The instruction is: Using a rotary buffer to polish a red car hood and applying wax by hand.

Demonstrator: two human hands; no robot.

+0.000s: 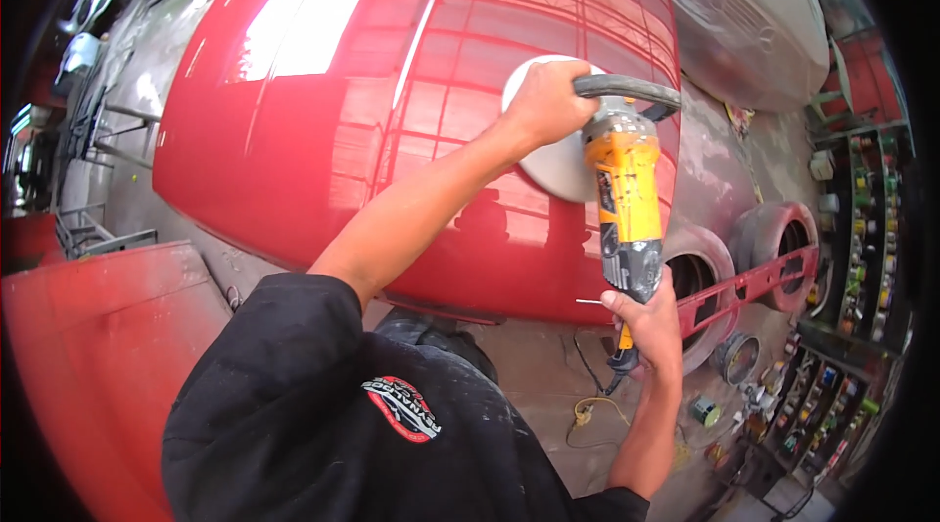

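A yellow and black rotary polisher (630,187) lies over the right part of a glossy red car hood (323,145). Its round white pad (556,167) rests against the paint, partly covered by the tool and my arm. At the front of the tool, my left hand (554,103) is wrapped round the curved black side handle (627,86). Nearer my body, my right hand (648,318) grips the polisher's rear end, thumb along the side. A power cord (584,414) trails from there to the floor.
Tyres (690,287) and a long red metal bar (749,287) stand right of the hood. Another red panel (108,355) is at the lower left. A plastic-covered car (744,13) is at the far right, with shelves of cans (871,228) along the right side.
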